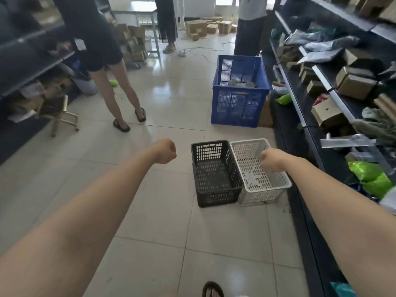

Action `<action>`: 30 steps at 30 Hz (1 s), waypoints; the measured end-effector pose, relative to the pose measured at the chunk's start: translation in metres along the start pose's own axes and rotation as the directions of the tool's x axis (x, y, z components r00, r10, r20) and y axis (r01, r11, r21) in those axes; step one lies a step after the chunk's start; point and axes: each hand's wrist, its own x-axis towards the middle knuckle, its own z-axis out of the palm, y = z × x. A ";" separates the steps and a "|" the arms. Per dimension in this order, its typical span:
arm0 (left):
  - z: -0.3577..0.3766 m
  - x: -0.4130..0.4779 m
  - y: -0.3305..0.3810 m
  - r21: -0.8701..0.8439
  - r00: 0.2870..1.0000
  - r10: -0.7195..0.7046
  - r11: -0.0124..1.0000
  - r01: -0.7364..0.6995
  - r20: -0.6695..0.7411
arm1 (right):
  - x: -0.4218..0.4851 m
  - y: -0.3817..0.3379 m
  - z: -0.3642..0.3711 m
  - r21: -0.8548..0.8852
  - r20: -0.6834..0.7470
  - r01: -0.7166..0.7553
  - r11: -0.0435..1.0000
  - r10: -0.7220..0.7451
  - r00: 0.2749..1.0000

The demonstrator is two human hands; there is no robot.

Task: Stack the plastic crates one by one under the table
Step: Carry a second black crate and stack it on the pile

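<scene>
Likely light and stiff, the black crate (215, 174) and white crate (260, 171) suit rim grips, while our left hand (165, 151) and right hand (270, 160) hang curled, empty.

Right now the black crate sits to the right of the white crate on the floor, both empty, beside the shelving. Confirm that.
Not quite. In the head view the black crate sits to the left of the white crate, not the right. The rest holds: both stand empty on the tiled floor, side by side, beside the dark shelving.
</scene>
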 end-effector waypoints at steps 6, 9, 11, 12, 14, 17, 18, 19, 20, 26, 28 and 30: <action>-0.051 0.107 -0.047 0.023 1.000 -0.004 1.000 0.004 0.010 | 0.087 -0.056 -0.042 -0.025 0.089 -0.038 0.999 0.040 0.995; -0.078 0.172 -0.072 0.094 0.999 0.002 0.996 -0.006 0.039 | 0.135 -0.081 -0.052 0.011 0.098 -0.077 0.997 0.075 0.992; -0.095 0.221 -0.084 0.127 0.998 0.026 0.991 -0.032 0.052 | 0.165 -0.091 -0.055 0.050 0.097 -0.119 0.992 0.114 0.989; -0.104 0.246 -0.088 0.147 0.997 0.043 0.988 -0.051 0.061 | 0.179 -0.094 -0.057 0.075 0.089 -0.151 0.986 0.144 0.986; -0.120 0.292 -0.090 0.201 0.991 0.090 0.974 -0.108 0.094 | 0.201 -0.097 -0.064 0.143 0.079 -0.233 0.962 0.223 0.972; -0.139 0.353 -0.083 0.221 0.979 0.156 0.958 -0.183 0.134 | 0.223 -0.095 -0.069 0.236 0.089 -0.354 0.905 0.342 0.935; -0.142 0.373 -0.076 0.205 0.971 0.173 0.957 -0.205 0.165 | 0.227 -0.095 -0.068 0.268 0.103 -0.387 0.882 0.374 0.922; -0.144 0.389 -0.068 0.187 0.961 0.184 0.957 -0.223 0.207 | 0.229 -0.094 -0.065 0.293 0.121 -0.422 0.858 0.405 0.906; -0.144 0.405 -0.057 0.177 0.950 0.192 0.955 -0.240 0.247 | 0.231 -0.092 -0.062 0.314 0.145 -0.459 0.831 0.436 0.888; -0.113 0.490 0.011 0.204 0.854 0.374 0.862 -0.464 0.361 | 0.245 -0.063 -0.034 0.303 0.312 -0.658 0.690 0.581 0.752; -0.100 0.512 0.025 0.270 0.839 0.375 0.825 -0.496 0.396 | 0.258 -0.055 -0.025 0.311 0.338 -0.689 0.655 0.601 0.724; -0.088 0.538 0.036 0.290 0.817 0.334 0.816 -0.500 0.470 | 0.278 -0.049 -0.019 0.383 0.315 -0.684 0.621 0.608 0.728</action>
